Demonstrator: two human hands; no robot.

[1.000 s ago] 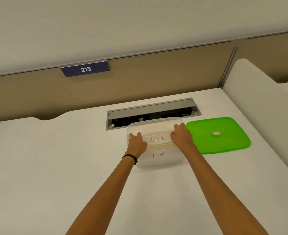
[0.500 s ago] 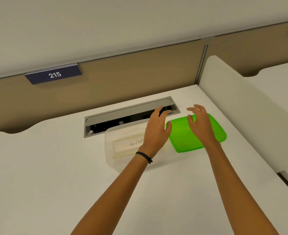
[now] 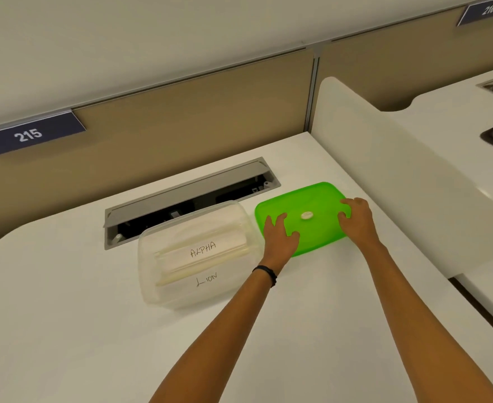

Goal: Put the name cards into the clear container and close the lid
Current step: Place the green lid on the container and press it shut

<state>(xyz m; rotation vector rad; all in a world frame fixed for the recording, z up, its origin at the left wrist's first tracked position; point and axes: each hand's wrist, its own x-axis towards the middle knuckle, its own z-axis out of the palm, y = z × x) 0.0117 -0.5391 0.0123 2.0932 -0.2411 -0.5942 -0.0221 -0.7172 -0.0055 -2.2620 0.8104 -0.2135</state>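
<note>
now spread flat, left hand and right hand on green lid, right of frame centre, probably to lift onto clear container holding name cards.

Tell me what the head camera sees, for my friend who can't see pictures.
Two bare hands, the left hand and right hand, rest on a green lid lying flat on a white desk. Left of it, an open clear container holds name cards reading ALPHA and LION.
</note>
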